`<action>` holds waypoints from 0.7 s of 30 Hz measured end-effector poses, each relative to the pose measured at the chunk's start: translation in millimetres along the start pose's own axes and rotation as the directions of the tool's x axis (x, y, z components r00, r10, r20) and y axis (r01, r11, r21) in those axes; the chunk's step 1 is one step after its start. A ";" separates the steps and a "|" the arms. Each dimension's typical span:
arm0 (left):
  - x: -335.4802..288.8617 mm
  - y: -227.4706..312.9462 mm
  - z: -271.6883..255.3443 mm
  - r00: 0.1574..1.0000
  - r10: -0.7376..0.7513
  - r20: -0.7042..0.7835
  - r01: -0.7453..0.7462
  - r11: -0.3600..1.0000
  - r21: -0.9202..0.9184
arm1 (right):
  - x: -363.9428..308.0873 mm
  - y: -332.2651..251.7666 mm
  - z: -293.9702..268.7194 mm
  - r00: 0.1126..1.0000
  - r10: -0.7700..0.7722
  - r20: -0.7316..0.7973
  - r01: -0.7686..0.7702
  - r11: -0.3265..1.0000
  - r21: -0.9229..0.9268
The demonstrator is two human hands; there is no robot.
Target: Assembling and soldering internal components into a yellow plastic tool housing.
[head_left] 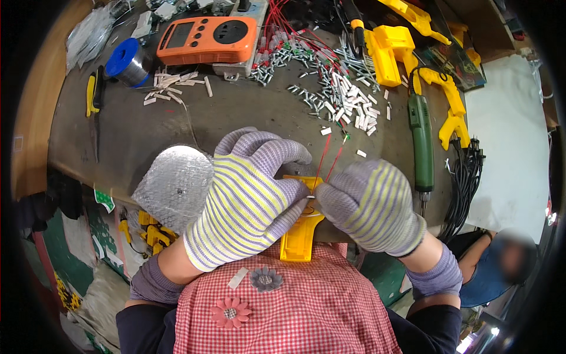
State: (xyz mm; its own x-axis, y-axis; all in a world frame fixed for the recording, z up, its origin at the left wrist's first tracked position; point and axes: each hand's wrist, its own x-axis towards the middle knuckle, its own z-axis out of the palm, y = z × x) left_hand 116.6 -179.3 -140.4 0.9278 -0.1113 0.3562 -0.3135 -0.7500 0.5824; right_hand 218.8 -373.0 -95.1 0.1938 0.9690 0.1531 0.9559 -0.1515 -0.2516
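Both my hands wear knitted gloves with yellow and purple-grey stripes, and they meet over a yellow plastic housing half (pixel 296 239) at the table's front edge. The fingertips of my left hand (pixel 250 183) are closed at the left side of the housing. My right hand (pixel 371 206) pinches closely from the other side. A small white piece (pixel 311 197) shows between the two sets of fingertips; the gloves hide most of what they grip. Two thin red wires (pixel 323 158) run from the fingertips up toward a small green-tipped part (pixel 346 137) on the table.
Beyond my hands lie piles of screws (pixel 306 97) and white strips (pixel 358 100). A green electric screwdriver (pixel 420 141), black cables (pixel 466 183) and yellow housings (pixel 386 53) are at right. An orange multimeter (pixel 206 40), solder spool (pixel 127 64), pliers (pixel 92 97) and silvery bubble wrap (pixel 174 186) are at left.
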 end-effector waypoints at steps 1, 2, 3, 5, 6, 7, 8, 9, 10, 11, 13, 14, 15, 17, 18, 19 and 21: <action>1.2 1.6 -2.3 1.000 -0.005 0.014 0.004 0.999 0.043 | -1.3 -3.5 7.5 0.997 0.017 -0.079 -0.019 1.000 -0.024; 1.7 2.5 -3.5 1.000 -0.010 0.028 0.008 0.996 0.086 | -3.5 -3.4 15.3 0.997 0.024 -0.080 -0.026 0.999 -0.024; -0.6 1.3 -1.9 1.000 -0.025 0.013 0.024 0.996 0.088 | -5.0 -2.2 23.8 0.979 0.186 -0.080 -0.154 0.941 0.300; 0.2 -0.9 -2.1 0.999 -0.021 0.027 0.019 0.998 0.066 | -4.8 2.0 22.6 0.948 0.317 -0.022 -0.266 0.830 0.491; -0.3 -2.0 -2.5 0.999 -0.020 0.035 0.019 0.999 0.046 | -8.5 13.0 22.8 0.950 0.313 -0.020 -0.262 0.829 0.494; -1.4 -1.7 -3.0 0.999 -0.026 0.033 0.024 0.998 0.051 | -16.3 29.5 23.1 0.941 0.331 -0.068 -0.303 0.915 0.265; -3.0 -2.0 -3.5 0.999 -0.048 0.023 0.047 0.999 0.026 | -22.1 47.3 22.8 0.934 0.336 -0.120 -0.336 0.942 0.021; -2.2 -2.3 -1.2 0.998 -0.060 0.017 0.061 0.998 -0.006 | -26.2 70.4 20.4 0.939 0.302 -0.167 -0.309 0.951 -0.016; -1.7 -2.8 -0.3 0.998 -0.057 0.017 0.057 0.998 -0.007 | -26.7 88.6 17.2 0.940 0.265 -0.213 -0.283 0.958 -0.056; -1.2 -2.7 0.6 0.998 -0.066 0.014 0.066 0.998 -0.007 | -27.2 94.6 12.4 0.939 0.267 -0.214 -0.285 0.957 -0.058; -2.1 -3.3 -0.5 0.997 -0.079 0.018 0.079 0.997 0.001 | -25.3 100.2 6.5 0.954 0.296 0.034 -0.277 0.923 -0.268; -1.9 -3.6 -1.2 0.997 -0.075 0.011 0.075 0.997 0.000 | -25.3 104.7 6.4 0.954 0.297 0.031 -0.279 0.923 -0.265; -2.5 -3.6 -1.7 0.997 -0.074 0.007 0.074 0.997 -0.001 | -25.7 108.7 7.8 0.970 0.238 0.050 -0.211 0.926 -0.315; -2.9 -3.4 -0.2 0.997 -0.074 -0.002 0.074 0.997 0.018 | -27.6 112.1 12.4 0.981 0.177 0.079 -0.131 0.905 -0.405; -2.8 -3.7 1.5 0.997 -0.074 -0.019 0.075 0.997 0.034 | -28.7 112.0 15.9 0.981 0.175 0.077 -0.130 0.906 -0.403; -3.8 -4.6 3.7 0.997 -0.069 -0.031 0.070 0.997 0.038 | -30.3 110.4 19.9 0.976 0.211 0.058 -0.170 0.897 -0.409; -2.7 -5.8 3.1 0.997 -0.073 -0.018 0.073 0.997 0.028 | -33.1 104.0 24.0 0.969 0.243 0.042 -0.205 0.889 -0.410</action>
State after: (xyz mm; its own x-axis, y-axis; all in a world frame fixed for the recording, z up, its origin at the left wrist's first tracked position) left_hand 116.6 -176.7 -147.0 0.9442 -0.0445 0.3262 -0.2391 -0.7739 0.5865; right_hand 306.5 -416.1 -149.3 0.4106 0.9106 0.0472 0.9003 -0.4130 0.1374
